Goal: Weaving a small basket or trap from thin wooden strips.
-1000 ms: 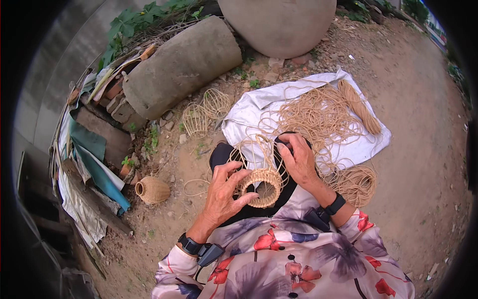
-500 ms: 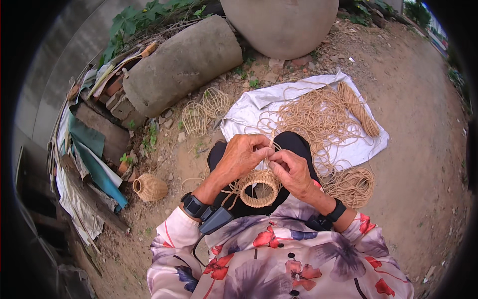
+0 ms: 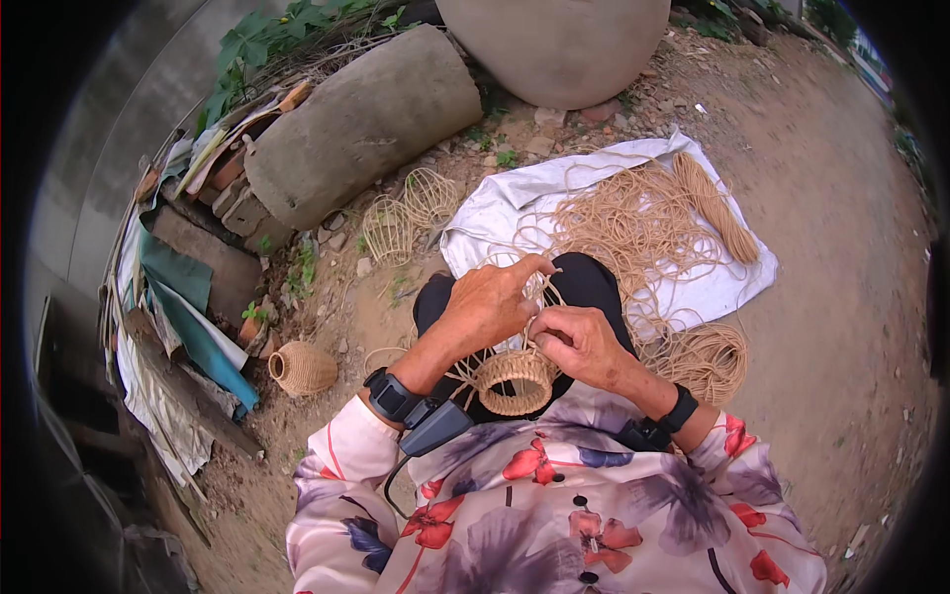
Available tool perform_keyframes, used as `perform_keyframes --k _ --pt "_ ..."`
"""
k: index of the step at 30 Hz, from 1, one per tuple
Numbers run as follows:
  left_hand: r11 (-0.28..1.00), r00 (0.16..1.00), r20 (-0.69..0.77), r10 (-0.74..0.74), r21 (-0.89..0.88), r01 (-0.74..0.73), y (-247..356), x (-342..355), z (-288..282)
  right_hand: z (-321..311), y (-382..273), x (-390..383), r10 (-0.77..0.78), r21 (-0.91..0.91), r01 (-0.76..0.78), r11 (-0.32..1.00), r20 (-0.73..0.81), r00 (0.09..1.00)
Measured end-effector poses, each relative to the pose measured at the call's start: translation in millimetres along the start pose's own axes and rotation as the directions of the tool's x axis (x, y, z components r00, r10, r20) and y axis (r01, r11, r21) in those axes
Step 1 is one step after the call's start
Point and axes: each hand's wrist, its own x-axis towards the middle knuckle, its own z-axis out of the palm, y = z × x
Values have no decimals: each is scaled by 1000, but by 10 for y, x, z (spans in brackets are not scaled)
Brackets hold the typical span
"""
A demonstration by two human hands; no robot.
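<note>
Over my lap lies a woven tan ring with loose cords rising from its upper side. My left hand is closed at those cords above the ring, with its index finger reaching up past them. My right hand pinches the cords just to the lower right of my left hand. Exactly which strand each hand holds is partly hidden by the fingers. Dark-clad knees are under the work.
A white sack bears tangled cord and a tan hank. A coil lies at right, a small woven pot at left, two open frames behind. Concrete cylinder, round grey object and debris border the ground.
Both hands came together at the cords above the ring. Since half a second ago my left index finger has lifted and extended upward, and the ring has shifted slightly.
</note>
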Motion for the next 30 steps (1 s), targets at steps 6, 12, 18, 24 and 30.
perform_keyframes --k 6,12,18,24,30 --pt "959 996 -36 -81 -274 68 78 -268 -50 -22 49 33 144 -18 -143 990 22 989" --pt "280 965 160 -207 -936 215 132 -600 27 5 51 93 156 -100 -158 982 -23 987" --pt "131 895 91 -437 -978 164 -295 -774 235 29 312 44 136 67 -135 989 -13 991" --pt "79 908 72 -412 -990 114 -404 -736 279 34 177 -5 191 -22 -191 981 1 982" --pt "89 877 52 -477 -990 108 -309 -775 264 -25 134 122 272 14 -272 962 -18 962"
